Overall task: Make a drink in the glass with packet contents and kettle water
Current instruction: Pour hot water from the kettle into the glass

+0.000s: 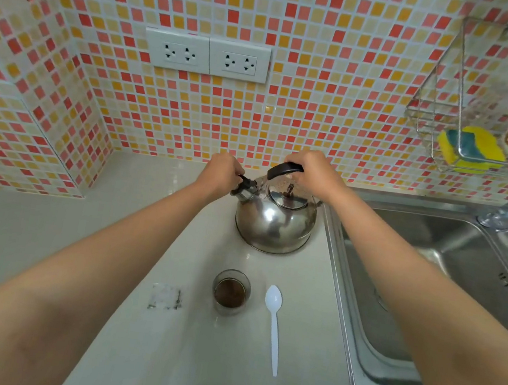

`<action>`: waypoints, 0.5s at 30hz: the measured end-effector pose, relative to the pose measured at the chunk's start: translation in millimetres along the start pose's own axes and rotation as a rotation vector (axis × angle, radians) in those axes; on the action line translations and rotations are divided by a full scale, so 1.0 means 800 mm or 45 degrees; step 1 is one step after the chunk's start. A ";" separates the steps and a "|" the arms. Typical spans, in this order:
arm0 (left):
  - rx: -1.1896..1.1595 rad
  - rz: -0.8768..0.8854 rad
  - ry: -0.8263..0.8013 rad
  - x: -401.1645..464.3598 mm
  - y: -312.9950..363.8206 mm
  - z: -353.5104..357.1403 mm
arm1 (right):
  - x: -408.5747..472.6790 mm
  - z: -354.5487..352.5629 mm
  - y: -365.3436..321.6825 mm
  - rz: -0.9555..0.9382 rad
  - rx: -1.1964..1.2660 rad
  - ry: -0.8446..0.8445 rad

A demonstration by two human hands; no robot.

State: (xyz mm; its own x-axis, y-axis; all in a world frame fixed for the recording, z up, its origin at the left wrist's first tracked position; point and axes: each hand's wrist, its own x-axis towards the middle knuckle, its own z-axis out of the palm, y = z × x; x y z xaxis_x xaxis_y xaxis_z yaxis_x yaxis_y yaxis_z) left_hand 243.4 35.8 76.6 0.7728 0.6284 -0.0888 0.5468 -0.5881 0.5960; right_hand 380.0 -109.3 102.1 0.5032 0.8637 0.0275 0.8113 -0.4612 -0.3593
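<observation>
A shiny steel kettle [274, 221] stands on the pale counter near the back wall. My right hand [312, 171] grips its black top handle. Fingers of my left hand [221, 171] are closed on the black cap at the kettle's spout. In front of the kettle stands a small clear glass [231, 292] with brown powder at its bottom. A clear, torn packet [166, 297] lies flat to the left of the glass. A white plastic spoon [273, 325] lies to the right of the glass, bowl facing up and away from me.
A steel sink [429, 282] with a tap [504, 211] borders the counter on the right. A wire rack [452, 122] on the tiled wall holds a yellow-green sponge [471, 147]. Two double sockets [206, 55] sit on the wall above the kettle.
</observation>
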 end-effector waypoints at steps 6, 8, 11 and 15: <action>-0.002 -0.012 0.001 0.001 0.000 0.004 | 0.005 0.005 0.003 0.001 0.000 -0.009; 0.016 -0.008 -0.015 0.001 -0.002 0.004 | 0.006 0.007 0.003 -0.001 -0.017 -0.024; 0.026 0.004 -0.021 0.001 -0.004 0.006 | 0.007 0.009 0.004 0.013 -0.027 -0.036; 0.022 0.002 -0.023 0.002 -0.006 0.007 | 0.007 0.014 0.006 0.026 -0.004 -0.020</action>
State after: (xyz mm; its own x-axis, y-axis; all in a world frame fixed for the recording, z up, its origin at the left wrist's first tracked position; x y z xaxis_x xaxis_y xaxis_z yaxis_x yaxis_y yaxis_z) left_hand 244.2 36.7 69.2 0.7794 0.6182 -0.1020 0.5506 -0.5980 0.5825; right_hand 383.2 -104.3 89.9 0.5148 0.8573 0.0054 0.8019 -0.4793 -0.3567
